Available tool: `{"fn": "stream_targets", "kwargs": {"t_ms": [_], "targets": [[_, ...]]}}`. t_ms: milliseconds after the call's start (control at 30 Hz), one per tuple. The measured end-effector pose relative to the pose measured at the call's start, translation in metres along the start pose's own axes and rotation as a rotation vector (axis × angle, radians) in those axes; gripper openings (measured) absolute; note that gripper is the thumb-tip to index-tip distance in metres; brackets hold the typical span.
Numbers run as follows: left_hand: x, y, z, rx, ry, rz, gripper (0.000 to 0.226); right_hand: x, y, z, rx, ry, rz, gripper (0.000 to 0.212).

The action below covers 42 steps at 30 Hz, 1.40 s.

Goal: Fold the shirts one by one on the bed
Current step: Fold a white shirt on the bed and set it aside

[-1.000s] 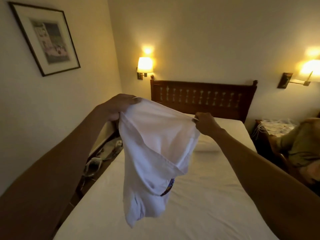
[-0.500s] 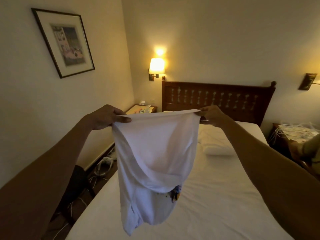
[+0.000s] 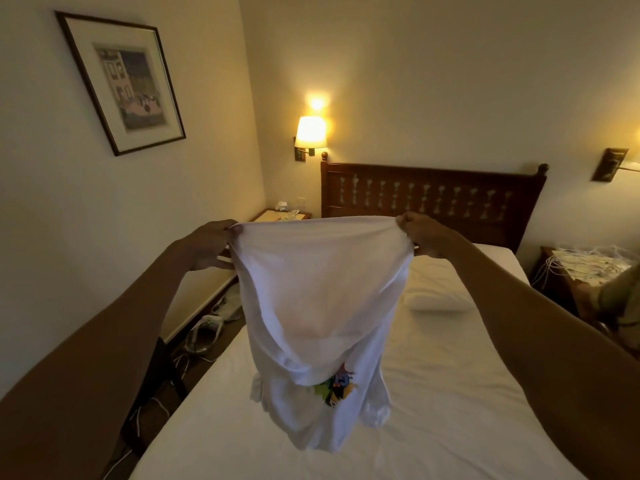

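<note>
Both hands – left (image 3: 207,242), right (image 3: 420,237) – pinch hem corners of white shirt (image 3: 322,306), held taut above bed (image 3: 450,410), prob. to straighten fabric before laying flat.

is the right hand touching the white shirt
Touching: the head view shows the right hand pinching a top corner of the white shirt.

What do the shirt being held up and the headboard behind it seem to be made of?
The white shirt looks like thin, soft cotton or a blend: it drapes limply and light shows through. The headboard looks like dark varnished wood, with turned spindles and knob finials.
</note>
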State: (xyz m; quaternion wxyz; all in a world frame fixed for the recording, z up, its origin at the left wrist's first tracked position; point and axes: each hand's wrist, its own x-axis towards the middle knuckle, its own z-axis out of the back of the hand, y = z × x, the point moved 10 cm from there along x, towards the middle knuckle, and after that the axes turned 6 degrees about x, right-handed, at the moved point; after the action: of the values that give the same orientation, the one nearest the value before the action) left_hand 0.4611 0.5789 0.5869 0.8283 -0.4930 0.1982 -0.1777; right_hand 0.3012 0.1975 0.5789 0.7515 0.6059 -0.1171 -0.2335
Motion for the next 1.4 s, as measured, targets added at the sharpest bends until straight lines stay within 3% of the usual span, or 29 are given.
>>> {"fn": "stream_targets", "kwargs": {"t_ms": [100, 167, 267, 367, 533, 600, 733, 833, 900, 967, 1067, 1167, 1300, 1400], "targets": [[0.013, 0.001, -0.002, -0.133, -0.071, 0.018, 0.057, 0.015, 0.011, 0.013, -0.169, -0.013, 0.121, 0.021], [0.016, 0.000, 0.002, -0.076, -0.089, 0.011, 0.066, 0.023, 0.014, 0.022, -0.237, 0.070, 0.140, 0.027], [0.018, -0.010, 0.012, 0.057, -0.053, -0.069, 0.054, 0.032, 0.006, 0.043, -0.332, 0.145, 0.091, 0.051], [0.015, -0.006, 0.021, 0.106, 0.010, -0.081, 0.019, 0.042, -0.005, 0.052, -0.318, 0.271, -0.002, 0.061], [0.002, 0.015, 0.034, 0.218, -0.004, 0.036, 0.028, 0.053, -0.013, 0.045, -0.241, 0.577, -0.108, 0.078], [-0.003, 0.017, 0.044, 0.314, -0.081, 0.046, 0.023, 0.068, -0.010, 0.045, -0.262, 0.503, -0.095, 0.088], [-0.015, 0.011, 0.060, 0.578, -0.285, 0.011, 0.014, 0.095, 0.021, 0.040, -0.511, 0.208, 0.142, 0.032], [-0.029, 0.012, 0.071, 0.584, -0.457, 0.075, 0.021, 0.096, 0.056, 0.027, -0.751, 0.056, 0.388, 0.043], [-0.040, 0.018, 0.074, 0.468, -0.513, 0.164, 0.028, 0.097, 0.066, 0.027, -0.816, -0.025, 0.413, 0.053], [-0.044, 0.035, 0.068, 0.045, -0.514, 0.258, 0.027, 0.102, 0.066, 0.032, -0.715, -0.054, 0.343, 0.058], [-0.049, 0.035, 0.047, -0.197, -0.341, 0.288, 0.013, 0.112, 0.049, 0.032, -0.354, 0.028, 0.117, 0.048], [-0.061, 0.023, 0.047, -0.319, -0.441, 0.270, 0.020, 0.110, 0.033, 0.016, 0.085, 0.235, -0.180, 0.043], [-0.074, 0.004, 0.050, -0.227, -0.492, 0.258, 0.023, 0.110, 0.045, 0.011, 0.235, 0.334, -0.220, 0.047], [-0.083, -0.005, 0.052, -0.107, -0.426, 0.204, 0.032, 0.101, 0.056, 0.013, 0.240, 0.328, -0.141, 0.030]]}}
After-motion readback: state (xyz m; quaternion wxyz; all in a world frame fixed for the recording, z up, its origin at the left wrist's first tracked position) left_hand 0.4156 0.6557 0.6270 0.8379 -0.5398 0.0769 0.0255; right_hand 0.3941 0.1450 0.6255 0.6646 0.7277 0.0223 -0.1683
